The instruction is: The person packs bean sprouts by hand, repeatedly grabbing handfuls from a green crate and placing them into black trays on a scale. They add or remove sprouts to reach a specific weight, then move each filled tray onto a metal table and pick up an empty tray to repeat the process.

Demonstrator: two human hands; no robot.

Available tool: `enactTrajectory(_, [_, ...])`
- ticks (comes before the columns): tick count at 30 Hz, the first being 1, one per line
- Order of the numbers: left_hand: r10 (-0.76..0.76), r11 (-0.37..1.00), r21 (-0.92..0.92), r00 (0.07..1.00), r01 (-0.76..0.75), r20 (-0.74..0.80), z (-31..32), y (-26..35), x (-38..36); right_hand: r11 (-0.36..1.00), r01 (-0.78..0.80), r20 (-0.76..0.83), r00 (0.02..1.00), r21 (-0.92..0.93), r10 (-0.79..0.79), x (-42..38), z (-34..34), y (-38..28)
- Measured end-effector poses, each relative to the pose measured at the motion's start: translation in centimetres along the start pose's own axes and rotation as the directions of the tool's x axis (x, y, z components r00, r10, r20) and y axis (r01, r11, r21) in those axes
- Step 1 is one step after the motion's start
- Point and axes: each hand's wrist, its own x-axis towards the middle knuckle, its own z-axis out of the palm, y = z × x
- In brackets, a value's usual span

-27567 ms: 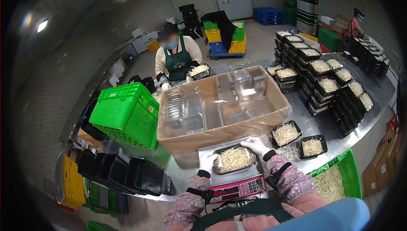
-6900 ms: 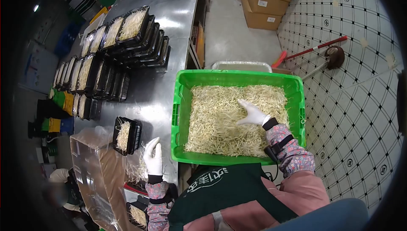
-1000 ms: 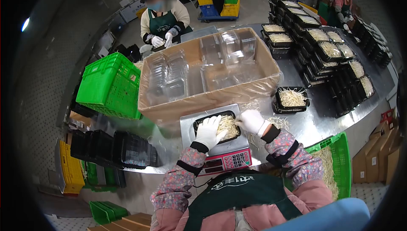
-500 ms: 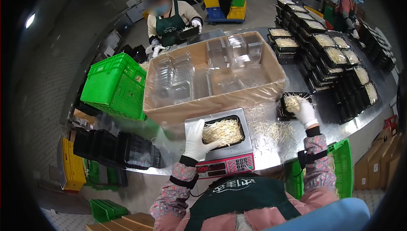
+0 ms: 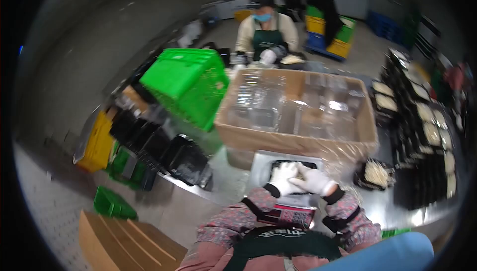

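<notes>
My left hand [image 5: 285,178] and my right hand [image 5: 316,180], both in white gloves, meet over a black tray [image 5: 312,164] on the weighing scale [image 5: 257,167]. Their fingers look drawn together, blurred by motion, and whatever is between them is hidden. Most of the tray and its contents lie under the gloves. Below the hands, the scale's red keypad panel [image 5: 293,217] faces me. To the right of the scale sits another black tray heaped with bean sprouts [image 5: 376,174], apart from both hands.
Behind the scale stands a cardboard box [image 5: 298,139] of clear plastic lids [image 5: 261,102]. A green crate [image 5: 186,79] and stacked black trays [image 5: 185,159] are on the left. Filled trays [image 5: 432,134] rise on the right. A co-worker [image 5: 266,30] works across the table.
My right hand has left the sprout-filled tray on the right and joined my left hand over the scale. The view has swung, shifting the table scene rightward and down.
</notes>
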Motion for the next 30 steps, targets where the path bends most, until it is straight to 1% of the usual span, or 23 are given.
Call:
enactTrajectory(1, [-0.002,0.995,-0.102,0.998,-0.004,-0.060,-0.7,0.2,-0.7,0.989,-0.085,0.189,0.976,-0.123,0.107,0.8,-3.5,-1.6])
enactTrajectory(2, [0.043,0.984,-0.166,0.985,-0.071,-0.167,1.4,-0.8,-0.6,0.989,0.072,-0.097,0.992,-0.132,-0.085,2.0,-3.9,-0.7])
enactTrajectory(3, [0.005,0.996,-0.092,0.998,-0.012,-0.069,0.7,-0.4,-0.8,0.994,0.091,-0.244,0.964,-0.061,-0.103,3.7,-4.8,-0.8])
enactTrajectory(4, [0.043,0.988,-0.149,0.998,-0.050,-0.053,0.4,-0.2,-0.9,0.988,0.127,-0.370,0.925,0.088,-0.086,5.8,-5.8,-1.8])
enactTrajectory(5, [0.045,0.988,-0.142,0.996,-0.056,-0.077,1.1,-0.4,-1.4,0.960,0.177,-0.429,0.901,0.218,-0.069,8.3,-5.8,-1.7])
enactTrajectory(6, [0.038,0.982,-0.184,0.997,-0.049,-0.066,1.1,-0.3,-1.6,0.938,0.170,-0.402,0.915,0.302,-0.036,10.9,-5.4,-0.7])
enactTrajectory(7, [0.056,0.965,-0.247,0.991,-0.084,-0.121,1.1,-0.4,-2.3,0.958,0.199,-0.387,0.916,0.207,-0.107,13.9,-4.1,1.7])
enactTrajectory(8, [0.059,0.964,-0.254,0.993,-0.085,-0.106,-0.2,-0.2,-3.1,0.971,0.106,-0.299,0.953,0.214,-0.038,16.4,-2.6,3.8])
enactTrajectory(9, [0.081,0.947,-0.298,0.986,-0.122,-0.146,-0.1,-0.6,-3.6,0.989,0.130,-0.324,0.935,-0.066,-0.144,19.1,-0.7,7.5])
enactTrajectory(10, [0.074,0.932,-0.334,0.978,-0.137,-0.196,-0.1,-0.8,-4.0,0.997,0.043,-0.291,0.956,0.063,-0.023,20.3,-0.7,7.9])
enactTrajectory(11, [0.069,0.916,-0.369,0.967,-0.159,-0.245,-0.4,-1.2,-4.6,0.992,-0.036,-0.196,0.979,0.124,0.061,21.7,-0.8,8.5])
enactTrajectory(13, [0.031,0.912,-0.385,0.959,-0.143,-0.282,-0.9,-1.5,-6.0,0.999,-0.026,-0.148,0.989,0.020,0.028,22.9,-1.1,9.0])
enactTrajectory(14, [0.013,0.901,-0.409,0.951,-0.146,-0.310,-0.9,-1.6,-6.5,1.000,-0.013,-0.137,0.990,0.021,0.016,22.6,-1.1,8.7])
enactTrajectory(16, [-0.013,0.876,-0.452,0.928,-0.169,-0.372,-1.0,-1.6,-6.9,0.937,0.105,-0.363,0.903,-0.334,-0.231,21.0,-2.3,5.9])
enactTrajectory(17, [-0.018,0.876,-0.453,0.925,-0.168,-0.379,-1.0,-1.5,-7.0,0.934,0.112,-0.359,0.902,-0.339,-0.239,21.8,-1.6,7.2])
enactTrajectory(19, [-0.007,0.791,-0.559,0.911,-0.247,-0.413,-1.0,-1.5,-7.3,0.976,0.063,-0.321,0.938,-0.209,-0.129,23.3,0.1,9.4])
enactTrajectory(20, [-0.007,0.790,-0.561,0.910,-0.250,-0.415,-1.0,-1.4,-7.5,0.984,0.066,-0.220,0.970,-0.167,-0.103,23.3,0.4,9.9])
enactTrajectory(21, [0.002,0.800,-0.532,0.888,-0.278,-0.460,-1.0,-1.2,-7.8,0.983,0.064,-0.220,0.970,-0.170,-0.101,22.9,0.2,9.5])
enactTrajectory(22, [0.012,0.810,-0.501,0.863,-0.305,-0.506,-1.0,-1.0,-8.0,0.987,0.019,-0.195,0.979,-0.160,-0.050,22.6,0.0,9.2])
enactTrajectory(23, [0.012,0.806,-0.505,0.861,-0.309,-0.508,-0.7,-0.9,-8.0,0.988,-0.029,-0.169,0.986,-0.151,0.004,22.2,-0.3,9.0])
enactTrajectory(25, [-0.033,0.816,-0.523,0.884,-0.246,-0.467,0.1,-0.9,-8.2,0.985,-0.051,-0.170,0.985,-0.163,0.023,21.7,-0.8,9.4])
enactTrajectory(27, [-0.014,0.823,-0.498,0.867,-0.273,-0.498,0.1,-0.9,-8.3,0.958,-0.052,-0.129,0.992,-0.282,0.016,22.4,-0.9,11.7])
enactTrajectory(30, [-0.045,0.818,-0.523,0.879,-0.240,-0.474,-0.6,-0.6,-9.0,0.965,-0.107,-0.123,0.989,-0.238,0.079,22.1,-1.0,12.0])
